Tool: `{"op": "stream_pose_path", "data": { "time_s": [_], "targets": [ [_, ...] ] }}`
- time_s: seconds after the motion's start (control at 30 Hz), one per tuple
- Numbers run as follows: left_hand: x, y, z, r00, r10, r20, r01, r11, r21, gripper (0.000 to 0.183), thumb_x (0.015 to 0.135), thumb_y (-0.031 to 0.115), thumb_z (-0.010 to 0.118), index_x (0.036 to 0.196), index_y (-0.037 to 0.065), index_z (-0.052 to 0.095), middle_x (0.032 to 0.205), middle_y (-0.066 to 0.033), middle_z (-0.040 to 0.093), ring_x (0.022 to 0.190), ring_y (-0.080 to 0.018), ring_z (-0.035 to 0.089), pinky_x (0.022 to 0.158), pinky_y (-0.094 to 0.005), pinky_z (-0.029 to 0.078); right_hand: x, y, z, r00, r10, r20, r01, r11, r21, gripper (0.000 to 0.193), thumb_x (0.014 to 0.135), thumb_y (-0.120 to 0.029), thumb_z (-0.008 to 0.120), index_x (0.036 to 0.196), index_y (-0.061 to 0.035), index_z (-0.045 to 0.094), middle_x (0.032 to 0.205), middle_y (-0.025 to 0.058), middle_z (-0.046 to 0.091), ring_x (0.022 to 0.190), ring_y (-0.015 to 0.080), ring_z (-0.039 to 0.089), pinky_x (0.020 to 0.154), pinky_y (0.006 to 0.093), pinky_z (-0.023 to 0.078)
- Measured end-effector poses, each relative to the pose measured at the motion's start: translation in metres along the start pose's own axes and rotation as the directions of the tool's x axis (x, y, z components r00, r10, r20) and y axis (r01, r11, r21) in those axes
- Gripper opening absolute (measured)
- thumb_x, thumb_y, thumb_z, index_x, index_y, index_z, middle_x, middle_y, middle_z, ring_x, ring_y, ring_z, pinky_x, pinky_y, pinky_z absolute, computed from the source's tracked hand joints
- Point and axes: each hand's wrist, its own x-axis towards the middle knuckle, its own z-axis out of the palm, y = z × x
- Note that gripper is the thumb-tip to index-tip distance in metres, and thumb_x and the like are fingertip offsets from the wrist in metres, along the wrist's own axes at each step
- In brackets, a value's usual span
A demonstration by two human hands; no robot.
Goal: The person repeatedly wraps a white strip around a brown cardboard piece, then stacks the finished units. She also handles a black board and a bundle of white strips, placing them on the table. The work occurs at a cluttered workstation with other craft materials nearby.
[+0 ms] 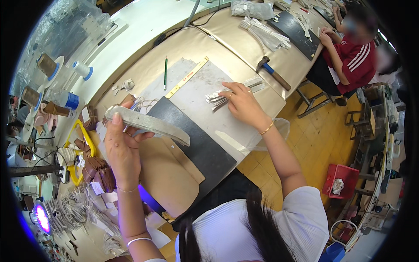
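My left hand [123,150] is closed on a curved grey strip [152,123], thumb on top and fingers beneath. The strip is held up over the table, its free end pointing toward a black board [198,137]. What it is made of is hard to tell. My right hand [244,107] is over a small bundle of pale, narrow strips [214,97] on a grey sheet, with fingers stretched out and apart. Its fingertips are at the bundle; whether they press on it I cannot tell.
A hammer [273,72] lies at the right table edge. Behind the sheet are a green pencil [165,72] and a yellow ruler [187,78]. Thread spools [48,65] stand at left, above piles of brown pieces [99,172]. A person in red [355,61] works at far right.
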Motion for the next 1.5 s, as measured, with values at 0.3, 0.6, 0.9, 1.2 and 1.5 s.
{"op": "stream_pose_path", "data": {
  "time_s": [0.3,0.6,0.9,1.2,1.5],
  "targets": [
    [0.003,-0.005,0.0,1.0,-0.026,0.009,0.026,1.0,-0.008,0.048,0.099,0.038,0.043,0.122,-0.002,0.051,0.106,-0.0102,0.06,0.086,-0.0156,0.062,0.069,-0.0308,0.055,0.014,0.024,0.025,0.993,0.014,0.117,-0.008,0.998,-0.057,0.037,0.096,-0.034,0.045,0.129,-0.0199,0.055,0.142,0.0031,0.043,0.135,0.0262,0.032,0.111,0.0519,0.02],
    [0.01,-0.008,-0.001,0.996,-0.071,0.06,0.073,0.997,-0.031,0.048,0.099,0.039,0.044,0.123,-0.002,0.051,0.108,-0.011,0.06,0.087,-0.0161,0.063,0.069,-0.0311,0.055,0.015,0.025,0.024,0.966,-0.072,0.248,0.084,0.996,-0.038,0.043,0.098,-0.042,0.039,0.134,-0.0226,0.05,0.147,0.0004,0.038,0.14,0.0229,0.025,0.114,0.0524,0.012],
    [0.008,-0.005,0.007,0.986,-0.096,0.139,0.099,0.995,-0.015,0.041,0.098,0.03,0.049,0.125,0.0,0.05,0.108,-0.0106,0.061,0.088,-0.0191,0.065,0.072,-0.0318,0.057,0.024,-0.003,0.019,0.989,-0.119,0.083,0.108,0.987,0.12,0.048,0.097,-0.041,0.042,0.139,-0.018,0.045,0.147,0.006,0.039,0.14,0.0272,0.024,0.115,0.0491,0.012],
    [-0.023,0.003,0.006,0.988,0.026,0.153,-0.059,0.974,0.219,0.032,0.091,0.011,0.06,0.12,-0.002,0.057,0.11,-0.0091,0.06,0.096,-0.0144,0.06,0.081,-0.0288,0.053,0.039,-0.113,-0.061,0.808,-0.316,0.497,-0.464,0.178,0.868,0.048,0.096,-0.044,0.048,0.125,-0.0057,0.053,0.086,0.0049,0.062,0.077,0.0174,0.061,0.072,0.0331,0.049],
    [-0.041,0.015,-0.01,0.971,-0.054,0.233,-0.028,0.942,0.334,0.035,0.089,0.005,0.061,0.122,-0.001,0.055,0.105,-0.009,0.063,0.099,-0.0167,0.061,0.09,-0.0294,0.045,0.0,-0.005,-0.045,0.85,-0.127,0.511,-0.067,0.937,0.343,0.03,0.094,-0.035,0.051,0.098,-0.0076,0.061,0.09,0.0084,0.06,0.081,0.0283,0.06,0.071,0.0353,0.047]
  ]
}}
